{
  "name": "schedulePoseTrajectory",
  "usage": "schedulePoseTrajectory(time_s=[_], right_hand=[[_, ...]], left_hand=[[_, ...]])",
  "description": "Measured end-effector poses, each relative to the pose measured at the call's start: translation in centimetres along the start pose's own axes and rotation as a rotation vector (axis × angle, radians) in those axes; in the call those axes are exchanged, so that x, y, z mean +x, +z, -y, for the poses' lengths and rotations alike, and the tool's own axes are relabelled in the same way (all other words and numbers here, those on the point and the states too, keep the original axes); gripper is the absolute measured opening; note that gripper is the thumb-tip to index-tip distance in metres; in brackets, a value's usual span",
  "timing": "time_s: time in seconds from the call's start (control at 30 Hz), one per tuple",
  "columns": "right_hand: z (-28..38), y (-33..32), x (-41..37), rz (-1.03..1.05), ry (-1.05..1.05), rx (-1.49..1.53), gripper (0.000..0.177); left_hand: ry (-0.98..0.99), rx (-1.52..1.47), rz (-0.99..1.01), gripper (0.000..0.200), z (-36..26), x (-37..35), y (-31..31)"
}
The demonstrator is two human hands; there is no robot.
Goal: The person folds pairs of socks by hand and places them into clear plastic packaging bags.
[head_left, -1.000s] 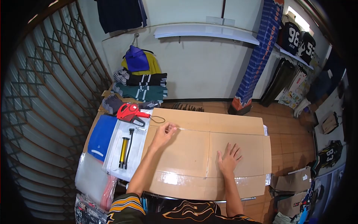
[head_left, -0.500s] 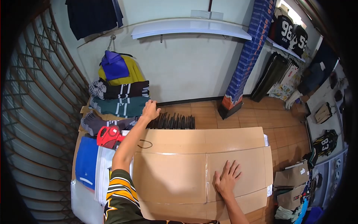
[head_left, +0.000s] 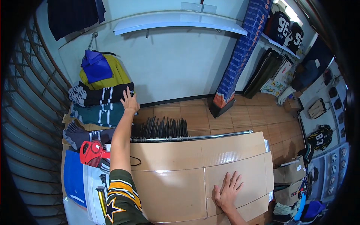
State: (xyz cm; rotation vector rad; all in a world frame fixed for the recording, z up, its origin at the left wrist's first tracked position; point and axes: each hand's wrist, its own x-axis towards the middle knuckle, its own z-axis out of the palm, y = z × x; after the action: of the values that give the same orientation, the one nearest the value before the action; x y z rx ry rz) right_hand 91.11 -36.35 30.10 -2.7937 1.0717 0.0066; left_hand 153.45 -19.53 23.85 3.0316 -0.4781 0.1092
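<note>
Hands (head_left: 129,102) spread, ungrasping: left apparently by dark garment (head_left: 108,94), right on cardboard (head_left: 168,187).

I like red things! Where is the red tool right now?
The red tool is on the left side of the head view, beside the blue item and just below the gray folded clothes.

Wall shelf (head_left: 180,19), one, long and pale, mounted on the far wall (head_left: 168,63).
Column (head_left: 240,56), one, blue patterned, orange and black at the foot, standing on brown floor tiles (head_left: 195,114), right of centre.
Lattice gate (head_left: 35,112), metal, along the left side.
Dark garment (head_left: 73,17), hanging, far left.
Black hangers (head_left: 161,128), a close row, on a metal rail (head_left: 228,134).
Jersey "96" (head_left: 279,29), black with white numerals, far right.
Jersey "83" (head_left: 319,138), dark, right.
Brown carton (head_left: 290,173), near right, below jersey "83".
</note>
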Motion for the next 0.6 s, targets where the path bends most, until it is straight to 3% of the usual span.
schedulePoseTrajectory(time_s=[0.13,0.23,0.4,0.5,0.6], right_hand=[[-0.1,0.0,0.2,-0.005,0.005,0.042,0.086],[0.1,-0.1,0.0,-0.006,0.002,0.036,0.087],[-0.1,0.1,0.0,-0.024,-0.014,0.015,0.087],[0.0,0.0,0.0,-0.024,-0.016,0.056,0.087],[0.3,-0.4,-0.1,-0.012,-0.003,0.057,0.087]], left_hand=[[0.018,-0.046,-0.009,0.071,0.7,1.2,1.6],[0.077,-0.090,-0.171,0.068,1.7,1.6,2.3],[0.179,-0.343,-0.563,0.034,3.8,1.4,0.1],[0.100,-0.514,-0.575,0.023,4.9,0.7,-2.6],[0.063,-0.563,-0.609,0.028,5.7,-0.1,-5.1]])
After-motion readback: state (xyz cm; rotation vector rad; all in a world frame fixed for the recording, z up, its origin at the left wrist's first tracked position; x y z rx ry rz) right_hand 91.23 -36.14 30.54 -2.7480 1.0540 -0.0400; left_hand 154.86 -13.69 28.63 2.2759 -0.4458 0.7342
